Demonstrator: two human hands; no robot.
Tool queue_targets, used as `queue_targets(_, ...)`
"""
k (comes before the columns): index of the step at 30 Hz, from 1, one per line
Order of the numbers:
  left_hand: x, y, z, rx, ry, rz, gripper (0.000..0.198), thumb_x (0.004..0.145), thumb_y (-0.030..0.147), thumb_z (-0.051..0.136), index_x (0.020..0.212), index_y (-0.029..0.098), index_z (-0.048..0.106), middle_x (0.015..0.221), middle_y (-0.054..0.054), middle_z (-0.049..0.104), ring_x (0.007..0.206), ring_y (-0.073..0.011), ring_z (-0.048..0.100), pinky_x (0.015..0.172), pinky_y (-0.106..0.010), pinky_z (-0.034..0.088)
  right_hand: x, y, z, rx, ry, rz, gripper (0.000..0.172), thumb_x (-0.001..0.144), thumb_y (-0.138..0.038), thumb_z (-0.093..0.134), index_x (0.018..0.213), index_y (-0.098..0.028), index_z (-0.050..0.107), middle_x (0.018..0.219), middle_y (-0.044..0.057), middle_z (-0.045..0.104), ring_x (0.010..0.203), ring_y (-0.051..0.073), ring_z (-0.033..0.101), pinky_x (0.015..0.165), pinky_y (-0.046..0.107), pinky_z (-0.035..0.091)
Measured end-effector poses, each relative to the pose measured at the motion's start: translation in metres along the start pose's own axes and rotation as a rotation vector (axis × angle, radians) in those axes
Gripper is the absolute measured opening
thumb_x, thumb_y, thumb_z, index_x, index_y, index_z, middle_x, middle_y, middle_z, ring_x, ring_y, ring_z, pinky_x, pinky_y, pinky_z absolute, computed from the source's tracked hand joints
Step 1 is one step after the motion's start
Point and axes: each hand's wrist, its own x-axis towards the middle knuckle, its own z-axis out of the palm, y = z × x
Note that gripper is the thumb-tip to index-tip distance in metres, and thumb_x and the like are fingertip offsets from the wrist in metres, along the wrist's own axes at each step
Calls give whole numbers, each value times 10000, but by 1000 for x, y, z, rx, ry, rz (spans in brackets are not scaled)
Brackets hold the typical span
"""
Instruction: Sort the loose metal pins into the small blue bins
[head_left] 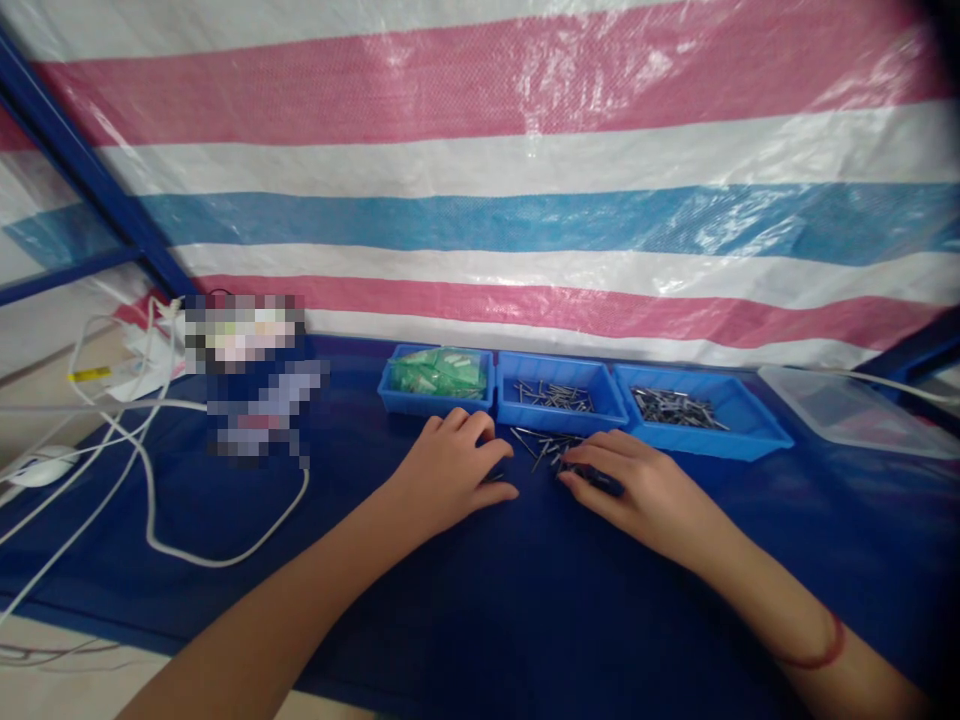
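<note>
The left hand (450,470) is resting on the blue cloth (525,600) with fingers curled; I cannot tell if it is pinching anything. The right hand (637,485), fingers pressed together, is touching the pins (541,442) lying just before the middle tray (559,412).

Tarp (525,180): pink, white, blue stripes. Tabletop (525,600) was dark blue. Three trays (559,413) bright blue; left one held green pcs (439,372), others grey metal pins (675,407). Cables (150,500) white. Lid (855,415) clear. Wrist band (821,655) red.

no readable text anywhere — labels blurred, trays unmarked.
</note>
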Motion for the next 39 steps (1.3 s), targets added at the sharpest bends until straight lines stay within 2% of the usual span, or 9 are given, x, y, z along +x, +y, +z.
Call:
queue_targets(3,-7,-3,-6,-26,-107,-70,313,841,419,619,1085,224,608,1045,-60,536,915,-226,550,761,-328,450,-1,-1,-1,-2,-7,10,198,911,-301,505,963,-190,661,927,79,671,849,206,617,772,359,511)
queue_targets(8,-4,-8,5,-83,-211,-87,185,927,307,498,1069,228,586,982,-31,522,740,-153,589,675,-263,460,0,-5,0,25,-20,15,208,918,-289,491,974,-190,665,921,76,669,862,208,618,773,353,514)
queue_targets(18,8,1,15,-33,-138,-49,170,956,264,417,959,195,572,967,-37,523,792,-166,576,713,-272,476,1,-12,3,112,-12,-17,156,898,-243,518,946,-203,662,892,61,677,842,190,628,764,329,515)
queue_targets(22,8,6,19,-63,-44,-45,228,974,252,347,969,174,561,1052,-56,536,844,-175,585,721,-273,474,1,-15,5,164,3,10,161,902,-238,513,979,-202,650,912,60,672,861,185,623,769,326,511)
queue_targets(26,7,14,20,-351,68,13,231,982,257,339,989,174,554,1013,-42,579,865,-152,587,768,-246,453,0,-18,7,270,95,83,233,886,-301,558,1090,-203,612,950,59,671,855,176,630,766,310,513)
queue_targets(29,8,21,21,-644,125,11,208,969,245,382,954,158,570,932,-33,617,861,-136,585,790,-224,431,-1,-22,8,383,145,117,196,896,-319,542,1035,-217,634,913,43,682,769,154,634,673,273,511)
queue_targets(32,10,25,22,-826,128,-74,227,956,284,418,914,148,596,844,-16,628,780,-127,575,716,-213,420,0,-26,8,469,200,167,169,893,-326,541,942,-219,662,864,39,691,756,163,643,640,269,509)
queue_targets(35,10,25,24,-908,102,-119,260,949,328,433,968,144,616,845,-15,639,753,-127,570,685,-214,413,-1,-27,8,523,250,217,152,876,-331,567,883,-218,669,845,38,695,764,171,648,639,270,511)
queue_targets(39,9,24,24,-883,89,-84,275,943,333,451,952,145,652,862,-27,655,772,-132,584,706,-217,410,-3,-23,7,547,321,257,121,851,-325,607,843,-217,661,809,29,685,707,157,631,599,260,497)
